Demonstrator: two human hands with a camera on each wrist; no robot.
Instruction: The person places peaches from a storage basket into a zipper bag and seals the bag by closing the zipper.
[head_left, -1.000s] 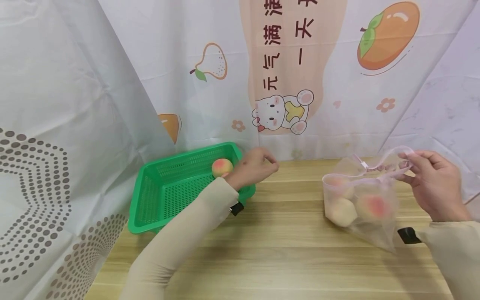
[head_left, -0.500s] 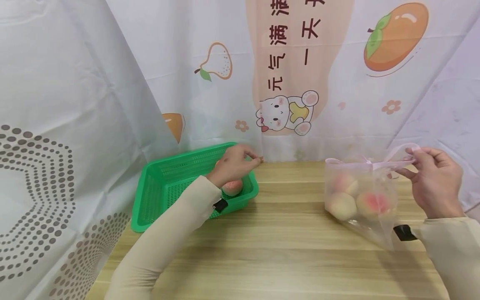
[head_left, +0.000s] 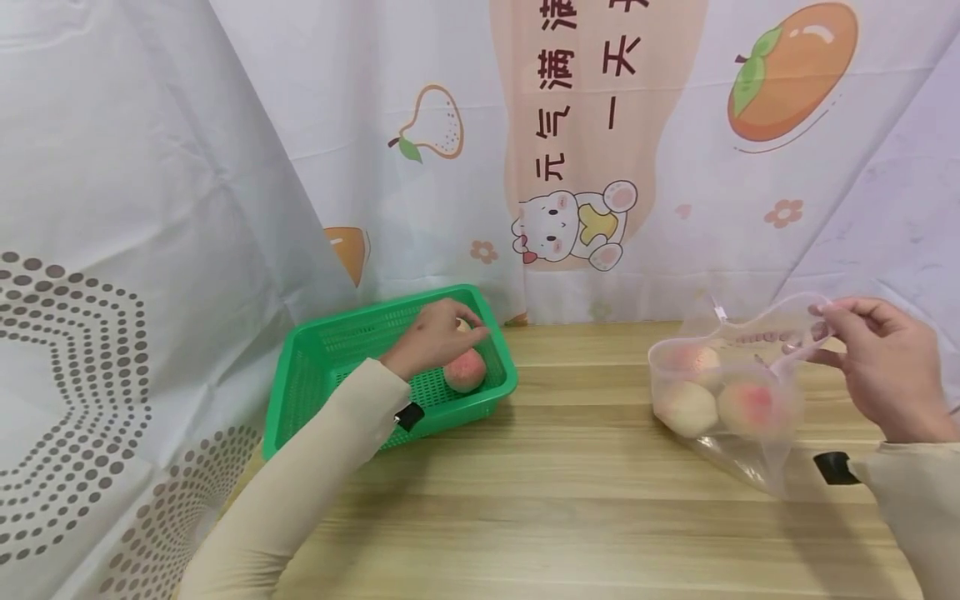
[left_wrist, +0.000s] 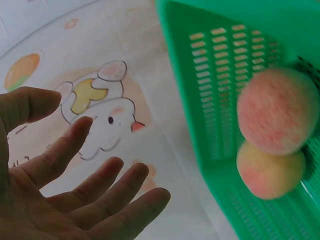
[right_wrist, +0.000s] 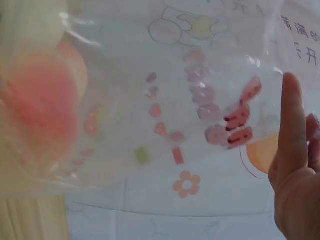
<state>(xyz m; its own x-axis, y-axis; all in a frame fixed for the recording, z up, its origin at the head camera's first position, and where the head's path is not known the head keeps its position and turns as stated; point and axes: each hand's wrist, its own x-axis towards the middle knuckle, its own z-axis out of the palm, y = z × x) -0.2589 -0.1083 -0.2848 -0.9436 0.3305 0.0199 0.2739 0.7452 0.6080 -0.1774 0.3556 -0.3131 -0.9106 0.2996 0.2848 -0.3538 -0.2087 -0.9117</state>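
My left hand (head_left: pixel 435 337) is over the right end of a green plastic basket (head_left: pixel 300 350). In the left wrist view its fingers (left_wrist: pixel 120 190) are spread and relaxed, holding nothing. Two peaches lie in the basket: a pinkish peach (head_left: pixel 465 372), and a yellower peach (left_wrist: pixel 271 170) mostly covered by my hand in the head view. My right hand (head_left: pixel 892 367) pinches the pink rim of a see-through zip bag (head_left: pixel 738 462) between thumb and fingers. The bag's mouth gapes, and it holds 3 peaches, one a yellow-and-red peach (head_left: pixel 752 408). Small printed letters show on the bag.
A wooden table (head_left: pixel 555 500) carries both basket and bag, with a wide stretch of it between them. A white curtain (head_left: pixel 420 200) printed with fruit stands right behind, and a dotted grey-white curtain (head_left: pixel 135 208) hangs at the left.
My left hand has moved left and down, from the basket's right rim to over the peaches. The right hand keeps its pinch on the bag, whose mouth narrowed and then widened again.
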